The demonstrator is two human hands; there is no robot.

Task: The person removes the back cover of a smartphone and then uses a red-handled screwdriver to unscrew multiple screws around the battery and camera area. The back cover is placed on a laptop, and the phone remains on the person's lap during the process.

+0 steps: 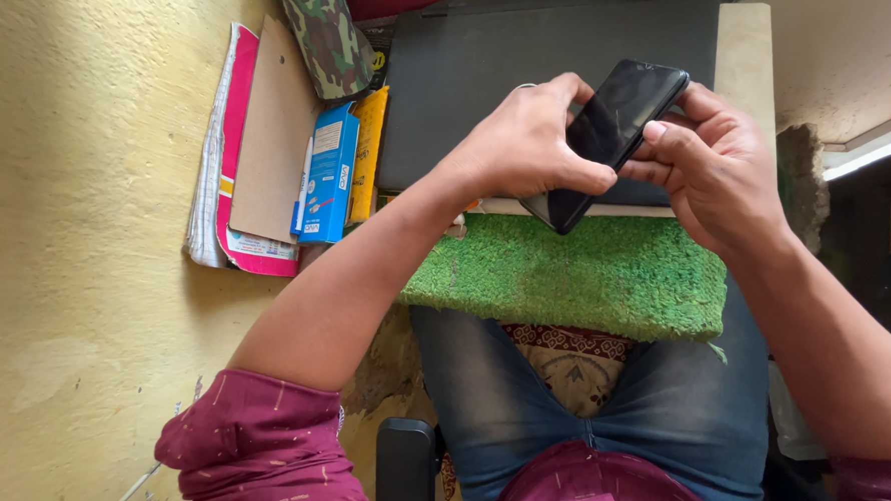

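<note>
Item held: black smartphone (611, 138), screen dark, tilted diagonally, upper end to the right, above the green mat edge.
Left hand (521, 147): wrapped over the phone's lower left part, thumb pressed on the screen near the lower end; grip closed on it.
Right hand (712, 164): clasps the upper right edge, fingertips on the screen side; grip closed on it.
Beneath: closed dark laptop (517, 57) directly under the hands, green turf-like mat (587, 274) nearer the body, over the lap.
Left of laptop: blue carton (327, 175), yellow packet (369, 149), brown cardboard (270, 138), pink-edged papers (226, 160), camouflage-patterned cloth (328, 35).
Obstruction: none between hands and phone.
</note>
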